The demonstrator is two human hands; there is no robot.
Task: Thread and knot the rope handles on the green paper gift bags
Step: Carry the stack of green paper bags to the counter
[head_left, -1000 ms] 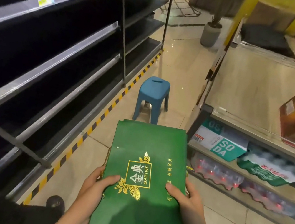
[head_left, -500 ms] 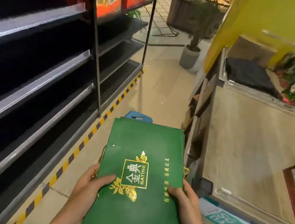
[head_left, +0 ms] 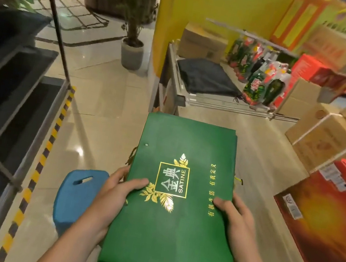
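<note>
We see a flat stack of green paper gift bags (head_left: 175, 222) with a gold printed logo, held level in the air, thin rope ends (head_left: 131, 156) sticking out at its sides.

Both hands hold a flat stack of green paper gift bags (head_left: 175, 218), gold "SATINE" logo facing up. Left hand (head_left: 113, 198) grips the stack's left edge: thumb lies on top just left of the logo, fingers curl underneath. Right hand (head_left: 236, 219) grips the right edge: thumb on top beside the column of gold characters, fingers underneath. Thin rope handle ends (head_left: 239, 180) poke out at the stack's edge just beyond the right fingertips; more cord shows just beyond the left fingers. Blue plastic stool (head_left: 75, 197) stands on the tiled floor, left of and below the left hand. Red-orange cardboard box (head_left: 325, 215) sits on a wooden shelf, right of the right hand.
</note>
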